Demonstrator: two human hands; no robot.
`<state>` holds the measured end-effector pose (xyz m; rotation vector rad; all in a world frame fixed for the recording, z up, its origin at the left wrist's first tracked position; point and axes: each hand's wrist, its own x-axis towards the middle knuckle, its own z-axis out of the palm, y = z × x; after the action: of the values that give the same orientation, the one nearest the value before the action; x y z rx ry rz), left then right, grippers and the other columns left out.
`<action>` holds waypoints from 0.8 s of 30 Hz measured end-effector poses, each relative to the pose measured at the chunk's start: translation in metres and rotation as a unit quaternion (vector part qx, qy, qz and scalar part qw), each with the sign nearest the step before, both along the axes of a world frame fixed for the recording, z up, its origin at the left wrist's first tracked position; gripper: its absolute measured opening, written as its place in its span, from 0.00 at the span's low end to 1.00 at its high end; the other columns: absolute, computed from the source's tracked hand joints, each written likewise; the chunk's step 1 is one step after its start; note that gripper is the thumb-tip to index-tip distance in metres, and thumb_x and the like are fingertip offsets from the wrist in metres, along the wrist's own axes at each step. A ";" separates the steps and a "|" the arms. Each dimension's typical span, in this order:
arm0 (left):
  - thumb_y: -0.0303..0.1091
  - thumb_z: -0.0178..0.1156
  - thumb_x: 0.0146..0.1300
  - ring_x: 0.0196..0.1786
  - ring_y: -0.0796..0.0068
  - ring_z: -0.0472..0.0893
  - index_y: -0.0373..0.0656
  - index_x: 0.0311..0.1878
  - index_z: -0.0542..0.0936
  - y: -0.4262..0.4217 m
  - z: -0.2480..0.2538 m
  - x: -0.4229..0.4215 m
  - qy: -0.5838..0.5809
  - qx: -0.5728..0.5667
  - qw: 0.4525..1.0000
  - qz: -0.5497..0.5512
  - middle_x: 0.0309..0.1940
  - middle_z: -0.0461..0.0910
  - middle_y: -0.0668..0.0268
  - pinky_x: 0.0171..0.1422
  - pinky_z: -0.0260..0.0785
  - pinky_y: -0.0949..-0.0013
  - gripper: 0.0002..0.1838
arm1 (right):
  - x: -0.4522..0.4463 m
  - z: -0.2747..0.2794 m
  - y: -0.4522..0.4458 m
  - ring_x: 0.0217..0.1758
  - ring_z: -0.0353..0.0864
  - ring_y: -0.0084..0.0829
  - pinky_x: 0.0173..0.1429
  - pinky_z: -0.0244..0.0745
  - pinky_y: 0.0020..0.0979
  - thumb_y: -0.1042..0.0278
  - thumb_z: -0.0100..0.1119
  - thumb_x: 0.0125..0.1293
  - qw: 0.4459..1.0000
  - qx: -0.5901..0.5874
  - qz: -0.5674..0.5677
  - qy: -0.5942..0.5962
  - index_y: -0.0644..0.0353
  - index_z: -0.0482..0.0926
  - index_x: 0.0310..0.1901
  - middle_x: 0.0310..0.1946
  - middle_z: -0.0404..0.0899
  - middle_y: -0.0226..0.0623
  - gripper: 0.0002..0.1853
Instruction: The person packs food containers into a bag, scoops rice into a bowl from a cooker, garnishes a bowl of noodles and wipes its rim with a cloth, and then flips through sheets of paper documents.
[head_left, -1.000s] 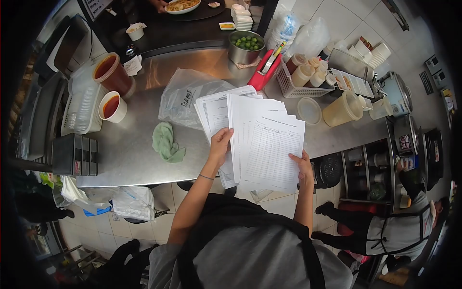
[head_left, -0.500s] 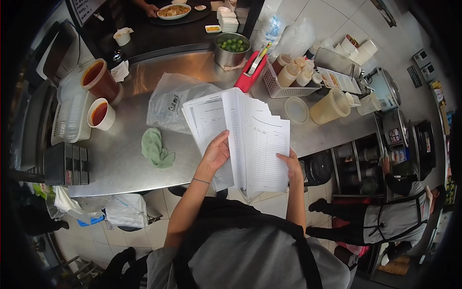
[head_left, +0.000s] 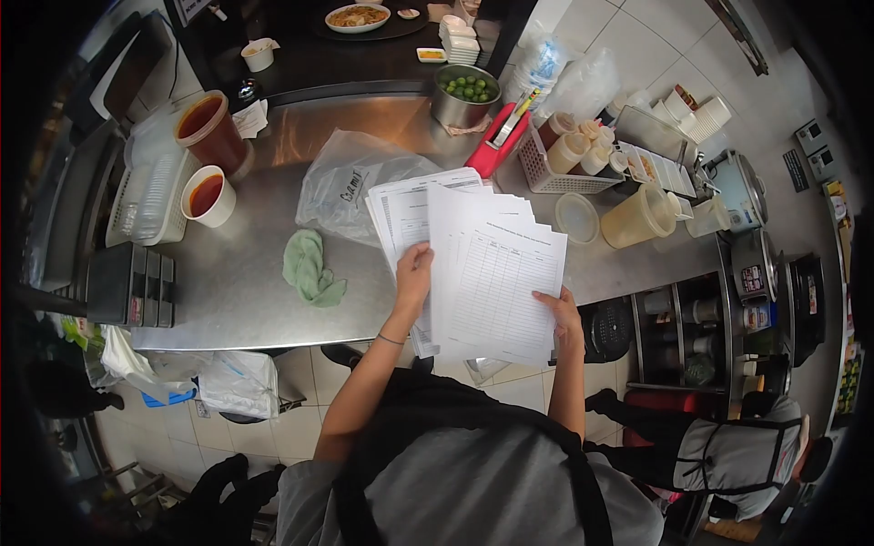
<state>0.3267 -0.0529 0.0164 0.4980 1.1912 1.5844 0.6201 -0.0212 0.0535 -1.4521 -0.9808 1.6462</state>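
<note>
Printed paper forms (head_left: 501, 282) with table grids are spread between my two hands above the counter's front edge. My right hand (head_left: 562, 317) grips their right edge, thumb on top and fingers underneath. At the left edge of the front sheets, my left hand (head_left: 414, 276) is closed with thumb and fingers pinched on the paper. More printed sheets (head_left: 401, 214) fan out behind, over a clear plastic bag (head_left: 341, 187) with black handwriting. A green cloth (head_left: 311, 268) lies on the counter to the left of my left hand.
On the steel counter (head_left: 232, 300) stand a tub of red sauce (head_left: 209, 127), a white cup of sauce (head_left: 209, 196), a pot of green limes (head_left: 466, 91), a red tape dispenser (head_left: 496, 146) and a basket of bottles (head_left: 564, 164). A co-worker (head_left: 737, 455) bends at the right.
The front sheets, lifted and curled at their left side before, now lie flatter and fanned. The co-worker at right has bent lower. A person's hand by the far plate has left view.
</note>
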 end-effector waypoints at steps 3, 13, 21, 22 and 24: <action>0.28 0.57 0.56 0.52 0.63 0.70 0.40 0.38 0.80 0.001 0.001 -0.020 0.345 -0.030 0.935 0.077 0.52 0.69 0.57 0.51 0.65 0.68 0.07 | -0.014 0.004 0.006 0.45 0.80 0.35 0.50 0.75 0.32 0.80 0.63 0.51 0.999 0.030 0.040 -0.012 0.71 0.73 0.49 0.43 0.79 0.45 0.21; 0.30 0.59 0.57 0.51 0.65 0.70 0.37 0.53 0.72 -0.019 -0.005 -0.044 0.360 -0.136 0.922 0.042 0.51 0.66 0.57 0.55 0.64 0.69 0.20 | -0.075 -0.017 0.027 0.61 0.65 0.44 0.60 0.60 0.47 0.56 0.66 0.52 0.873 0.319 0.178 -0.325 0.62 0.70 0.57 0.59 0.65 0.51 0.32; 0.21 0.62 0.52 0.53 0.61 0.73 0.36 0.61 0.56 -0.076 -0.014 -0.092 0.096 -0.070 0.993 -0.008 0.54 0.69 0.53 0.56 0.69 0.62 0.34 | -0.138 -0.009 -0.009 0.75 0.36 0.45 0.69 0.30 0.61 0.32 0.55 0.52 0.754 0.363 0.224 -0.500 0.58 0.54 0.68 0.71 0.40 0.49 0.49; 0.19 0.62 0.52 0.53 0.60 0.74 0.37 0.61 0.56 -0.080 -0.009 -0.096 0.041 -0.073 0.996 -0.011 0.54 0.69 0.52 0.55 0.69 0.61 0.34 | -0.139 -0.009 -0.006 0.75 0.36 0.44 0.69 0.30 0.60 0.32 0.53 0.54 0.767 0.362 0.258 -0.462 0.57 0.51 0.69 0.72 0.40 0.48 0.49; 0.17 0.60 0.51 0.55 0.59 0.73 0.41 0.62 0.56 -0.082 -0.001 -0.096 -0.012 -0.067 0.997 -0.020 0.54 0.69 0.53 0.57 0.69 0.60 0.35 | -0.138 -0.012 -0.002 0.75 0.37 0.43 0.70 0.29 0.58 0.33 0.51 0.56 0.785 0.355 0.229 -0.454 0.56 0.48 0.70 0.72 0.40 0.47 0.48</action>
<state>0.2309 -0.1351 0.0150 0.4124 1.2507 1.4617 0.4825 -0.0227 0.0418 -1.4739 -2.3312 0.5498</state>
